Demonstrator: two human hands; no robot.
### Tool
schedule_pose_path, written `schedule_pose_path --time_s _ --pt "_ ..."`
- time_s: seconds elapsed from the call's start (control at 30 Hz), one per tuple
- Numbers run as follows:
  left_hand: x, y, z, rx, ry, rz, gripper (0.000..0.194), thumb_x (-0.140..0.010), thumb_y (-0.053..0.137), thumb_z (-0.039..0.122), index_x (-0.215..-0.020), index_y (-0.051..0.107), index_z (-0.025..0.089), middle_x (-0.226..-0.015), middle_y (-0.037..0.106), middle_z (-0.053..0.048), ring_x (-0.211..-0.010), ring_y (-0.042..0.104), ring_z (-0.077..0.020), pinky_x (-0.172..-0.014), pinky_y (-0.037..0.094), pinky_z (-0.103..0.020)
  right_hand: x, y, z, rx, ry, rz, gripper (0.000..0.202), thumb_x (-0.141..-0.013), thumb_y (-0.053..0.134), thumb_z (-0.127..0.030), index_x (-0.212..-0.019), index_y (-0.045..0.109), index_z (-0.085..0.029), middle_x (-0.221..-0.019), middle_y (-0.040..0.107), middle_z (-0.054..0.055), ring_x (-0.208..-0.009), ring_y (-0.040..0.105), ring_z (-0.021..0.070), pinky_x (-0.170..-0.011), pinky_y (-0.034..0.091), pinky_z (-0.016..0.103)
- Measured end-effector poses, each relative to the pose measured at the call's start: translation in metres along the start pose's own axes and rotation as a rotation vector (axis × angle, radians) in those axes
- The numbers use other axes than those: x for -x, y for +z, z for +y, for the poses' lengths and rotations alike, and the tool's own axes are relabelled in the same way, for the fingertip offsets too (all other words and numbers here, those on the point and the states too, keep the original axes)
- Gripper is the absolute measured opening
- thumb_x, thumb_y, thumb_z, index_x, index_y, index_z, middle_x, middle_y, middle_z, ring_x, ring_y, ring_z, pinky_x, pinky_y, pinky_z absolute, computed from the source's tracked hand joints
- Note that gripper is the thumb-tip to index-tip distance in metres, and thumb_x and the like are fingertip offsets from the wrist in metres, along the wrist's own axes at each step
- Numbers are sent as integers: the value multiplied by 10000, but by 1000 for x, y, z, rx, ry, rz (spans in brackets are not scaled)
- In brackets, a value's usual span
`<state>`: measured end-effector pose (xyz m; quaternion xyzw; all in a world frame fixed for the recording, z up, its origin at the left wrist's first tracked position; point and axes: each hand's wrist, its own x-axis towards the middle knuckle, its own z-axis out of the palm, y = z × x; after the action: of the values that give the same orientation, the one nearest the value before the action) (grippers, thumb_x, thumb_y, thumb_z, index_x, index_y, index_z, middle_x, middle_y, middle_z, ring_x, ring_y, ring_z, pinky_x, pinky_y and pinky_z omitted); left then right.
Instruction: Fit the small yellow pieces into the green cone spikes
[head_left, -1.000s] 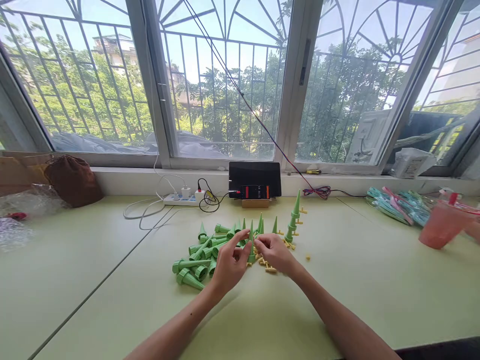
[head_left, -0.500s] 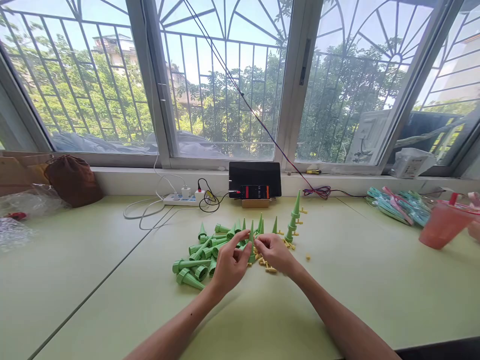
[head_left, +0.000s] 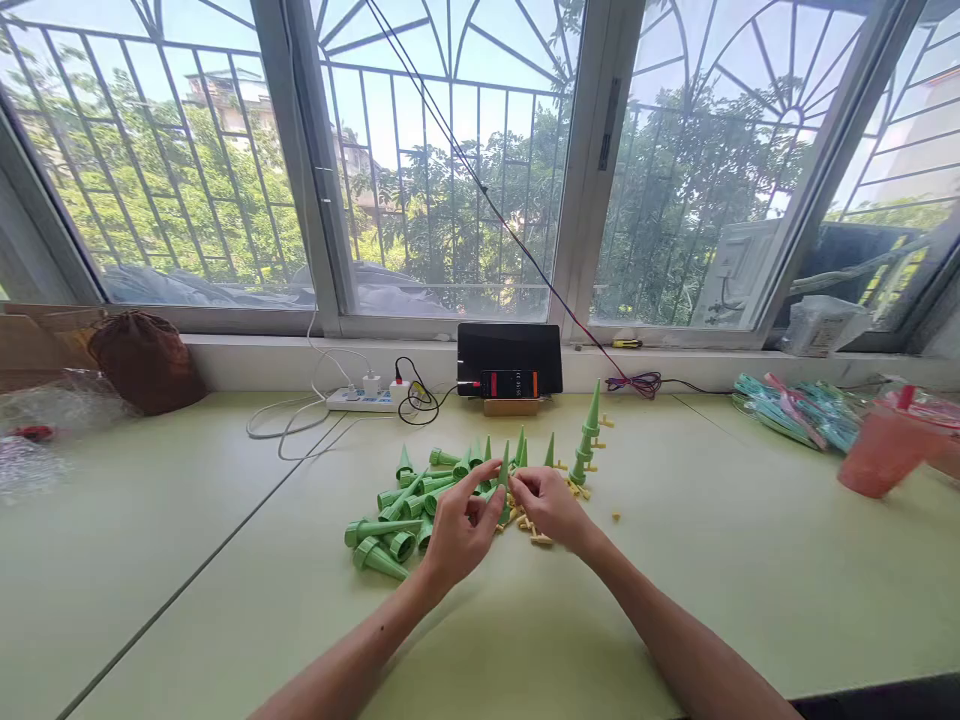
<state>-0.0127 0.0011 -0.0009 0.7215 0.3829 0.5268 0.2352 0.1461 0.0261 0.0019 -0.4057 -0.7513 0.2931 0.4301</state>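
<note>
My left hand holds an upright green plant watering spike between thumb and fingers, its pointed tip up. My right hand is closed in a pinch against the right side of that spike; what its fingertips hold is hidden. Left of my hands lies a pile of green watering spikes, some on their sides and some standing. Small yellow valves are scattered below my right hand. Beyond it stands a stack of nested green spikes with yellow valves sticking out to the right.
Behind the pile, a phone leans on a dark tablet. A power strip with cables is at back left, near a brown bag. At right are a red cup and bagged teal items.
Almost nothing moves. Both hands stay at the same spike, with only a tiny shift of the left fingers and thumb.
</note>
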Motion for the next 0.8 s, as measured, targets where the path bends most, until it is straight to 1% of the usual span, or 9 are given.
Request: schedule_pose_path --time_s 0.1,0.23,0.53,0.67,0.8 --pt "0 0 -2 11 15 1 371 -879 534 333 -1201 573 152 -989 678 -100 -403 454 -28 -395 349 -175 -1 0 0 14 -4 11 390 -895 434 -346 -556 326 -185 -509 316 -41 -500 277 94 -483 210 241" --pt "0 1 -3 11 23 -3 361 -879 540 317 -1199 574 153 -1001 673 -100 -402 445 -25 -392 345 -175 -1 0 0 30 -11 18 388 -892 435 -338 -553 323 -184 -509 322 -39 -502 281 94 -484 211 242" --pt "0 1 0 -11 41 6 338 -864 559 293 -1169 578 149 -966 668 -79 -412 450 -31 -412 371 -182 0 1 -2 39 -6 31 392 -892 426 -355 -551 332 -185 -504 330 -39 -498 285 95 -479 214 238" --pt "1 0 1 -6 55 -9 314 -863 558 278 -1154 563 160 -986 647 -69 -425 441 -25 -429 393 -183 0 1 -2 53 6 49 378 -875 434 -340 -544 333 -185 -500 330 -39 -497 285 95 -480 216 237" --pt "2 0 5 11 111 -27 251 -868 549 256 -1104 569 171 -1013 596 -63 -454 443 -21 -454 418 -185 0 2 -2 67 28 74 343 -847 438 -305 -541 339 -185 -501 334 -39 -500 296 95 -484 217 236"
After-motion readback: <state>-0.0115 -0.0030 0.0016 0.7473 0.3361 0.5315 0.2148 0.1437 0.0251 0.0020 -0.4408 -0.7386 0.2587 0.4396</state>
